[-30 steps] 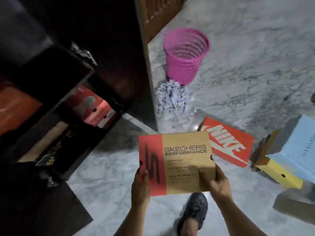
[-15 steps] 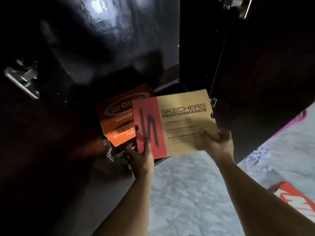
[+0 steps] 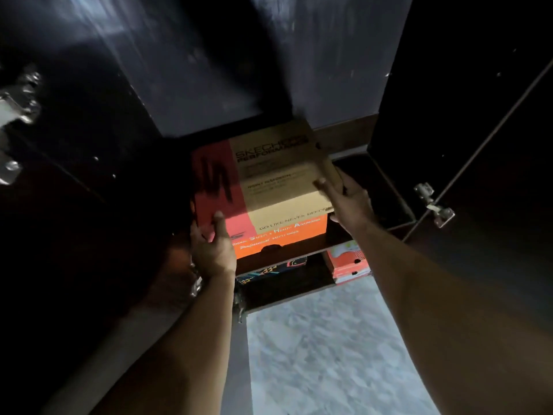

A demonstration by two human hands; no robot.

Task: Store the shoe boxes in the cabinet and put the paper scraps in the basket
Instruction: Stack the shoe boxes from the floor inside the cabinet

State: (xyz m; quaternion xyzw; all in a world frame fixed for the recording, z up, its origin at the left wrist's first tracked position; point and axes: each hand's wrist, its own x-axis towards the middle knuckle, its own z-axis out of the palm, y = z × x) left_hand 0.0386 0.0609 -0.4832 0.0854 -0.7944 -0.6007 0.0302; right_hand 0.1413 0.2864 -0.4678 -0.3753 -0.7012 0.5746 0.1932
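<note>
A tan and red Skechers shoe box (image 3: 269,175) lies on top of an orange safety-shoe box (image 3: 278,235) on a shelf of the dark cabinet (image 3: 209,85). My left hand (image 3: 212,250) grips the box's near left corner, thumb up on its red side. My right hand (image 3: 348,202) holds the near right corner, fingers laid along the right edge. The basket and the paper scraps are out of view.
On the shelf below sit a dark patterned box (image 3: 272,269) and a red and white box (image 3: 348,262). An open cabinet door (image 3: 478,145) with a metal hinge (image 3: 434,205) stands at the right, another hinge (image 3: 15,115) at the left. Grey marble floor (image 3: 329,354) lies below.
The Skechers box went from held over the floor up into the cabinet and now sits on the orange box. Both hands stayed on its corners. The view swung away from basket and floor.
</note>
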